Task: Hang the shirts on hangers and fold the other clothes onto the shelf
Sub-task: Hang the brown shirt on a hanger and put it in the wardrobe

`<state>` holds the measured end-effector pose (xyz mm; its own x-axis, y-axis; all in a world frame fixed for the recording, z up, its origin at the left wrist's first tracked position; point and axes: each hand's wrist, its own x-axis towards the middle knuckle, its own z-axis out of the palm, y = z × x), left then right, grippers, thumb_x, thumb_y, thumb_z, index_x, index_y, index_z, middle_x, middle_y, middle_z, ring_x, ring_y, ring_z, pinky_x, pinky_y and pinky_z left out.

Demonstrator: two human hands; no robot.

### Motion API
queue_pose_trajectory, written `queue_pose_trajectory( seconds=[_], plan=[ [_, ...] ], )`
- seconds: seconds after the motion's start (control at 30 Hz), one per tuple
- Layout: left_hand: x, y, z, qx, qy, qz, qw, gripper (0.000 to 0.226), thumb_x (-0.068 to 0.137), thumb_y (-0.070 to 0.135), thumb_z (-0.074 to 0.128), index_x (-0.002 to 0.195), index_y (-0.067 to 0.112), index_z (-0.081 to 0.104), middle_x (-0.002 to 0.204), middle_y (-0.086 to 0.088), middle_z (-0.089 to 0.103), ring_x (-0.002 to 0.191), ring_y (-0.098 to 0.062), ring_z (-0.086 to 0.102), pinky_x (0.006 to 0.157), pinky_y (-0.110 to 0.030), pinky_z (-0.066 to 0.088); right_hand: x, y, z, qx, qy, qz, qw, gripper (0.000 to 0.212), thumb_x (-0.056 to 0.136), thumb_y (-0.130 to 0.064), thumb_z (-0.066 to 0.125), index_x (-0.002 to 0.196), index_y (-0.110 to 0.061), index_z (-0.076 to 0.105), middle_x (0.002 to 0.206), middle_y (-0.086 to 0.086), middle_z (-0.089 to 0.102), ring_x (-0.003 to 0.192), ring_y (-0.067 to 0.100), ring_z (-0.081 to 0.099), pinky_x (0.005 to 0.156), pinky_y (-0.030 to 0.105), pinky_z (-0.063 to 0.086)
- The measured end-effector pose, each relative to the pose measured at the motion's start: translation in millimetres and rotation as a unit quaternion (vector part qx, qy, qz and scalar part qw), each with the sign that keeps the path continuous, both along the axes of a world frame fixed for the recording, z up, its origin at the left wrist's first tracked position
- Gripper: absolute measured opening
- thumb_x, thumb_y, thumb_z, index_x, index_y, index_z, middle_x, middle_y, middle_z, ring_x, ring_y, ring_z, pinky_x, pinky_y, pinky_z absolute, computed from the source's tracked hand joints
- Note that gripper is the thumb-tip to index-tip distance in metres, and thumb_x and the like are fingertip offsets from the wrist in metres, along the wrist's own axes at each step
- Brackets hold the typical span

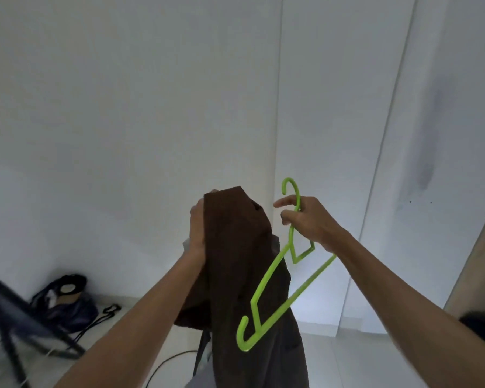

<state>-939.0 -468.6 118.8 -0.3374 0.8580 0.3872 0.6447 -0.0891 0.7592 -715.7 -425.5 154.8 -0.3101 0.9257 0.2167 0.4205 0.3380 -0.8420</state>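
The left hand (pixel 198 225) grips the top of a dark brown garment (pixel 244 275) and holds it up in front of a white wall (pixel 123 107); the fingers wrap around the far side of the cloth, so only the back of the hand and the wrist show. From that grip the garment hangs straight down in a long bunched column that reaches the bottom edge of the view.

Just to the right of the cloth, the right hand (pixel 308 219) holds a lime green plastic hanger (pixel 277 275) at the neck below its hook, with the fingers curled round the stem and the index finger stretched toward the garment. The hook stands up above the hand. The hanger's body slants down and to the left from the grip, crossing in front of the hanging cloth; whether it touches the cloth cannot be told.

Down to the left of the left forearm, a dark bag (pixel 65 301) sits on the floor against the wall, beside a blurred dark chair frame (pixel 9 315). A thin cable (pixel 165 365) curves over the floor below the garment.
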Motion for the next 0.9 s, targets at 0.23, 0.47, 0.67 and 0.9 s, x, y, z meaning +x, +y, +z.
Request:
queue_pose_trajectory(
  seconds=[0.23, 0.47, 0.67, 0.9],
  plan=[
    [4.4, 0.7, 56.2, 0.032, -0.042, -0.044, 0.998, 0.015, 0.086, 0.025, 0.069, 0.074, 0.017, 0.070, 0.074, -0.001, 0.070, 0.072, -0.017, 0.067, 0.064, -0.024, 0.050, -26.7, -31.3, 23.6, -0.036, 0.004, 0.103, 0.994, 0.032, 0.082, -0.039, 0.080, 0.107, -0.019, 0.072, 0.059, -0.018, 0.065, 0.052, -0.003, 0.061, 0.052, 0.014, 0.044],
    [-35.5, -23.1, 102.7, -0.055, -0.087, -0.168, 0.981, 0.015, 0.090, 0.019, 0.070, 0.077, 0.011, 0.069, 0.072, -0.012, 0.069, 0.064, -0.022, 0.064, 0.062, -0.030, 0.051, -55.3, -18.0, 27.1, 0.000, -0.049, 0.015, 0.999, 0.019, 0.079, -0.015, 0.071, 0.075, 0.003, 0.067, 0.066, 0.009, 0.052, 0.064, 0.020, 0.050, 0.065, 0.036, 0.040],
    [-88.8, -25.9, 94.0, -0.105, -0.020, -0.145, 0.984, 0.012, 0.090, 0.017, 0.068, 0.088, 0.006, 0.073, 0.084, -0.014, 0.073, 0.077, -0.029, 0.069, 0.075, -0.040, 0.058, -77.7, -8.8, 55.3, 0.044, -0.018, 0.016, 0.999, 0.008, 0.078, -0.003, 0.062, 0.077, 0.002, 0.069, 0.067, 0.009, 0.053, 0.068, 0.019, 0.050, 0.069, 0.034, 0.040],
    [-75.9, -15.0, 69.3, -0.064, -0.272, -0.117, 0.953, 0.033, 0.099, 0.020, 0.059, 0.096, -0.012, 0.067, 0.080, -0.022, 0.065, 0.068, -0.029, 0.063, 0.068, -0.036, 0.054, -121.6, -1.0, 51.9, 0.046, -0.012, -0.003, 0.999, 0.038, 0.081, -0.026, 0.071, 0.118, -0.022, 0.063, 0.105, 0.001, 0.067, 0.099, 0.019, 0.064, 0.087, 0.034, 0.053]
  ],
)
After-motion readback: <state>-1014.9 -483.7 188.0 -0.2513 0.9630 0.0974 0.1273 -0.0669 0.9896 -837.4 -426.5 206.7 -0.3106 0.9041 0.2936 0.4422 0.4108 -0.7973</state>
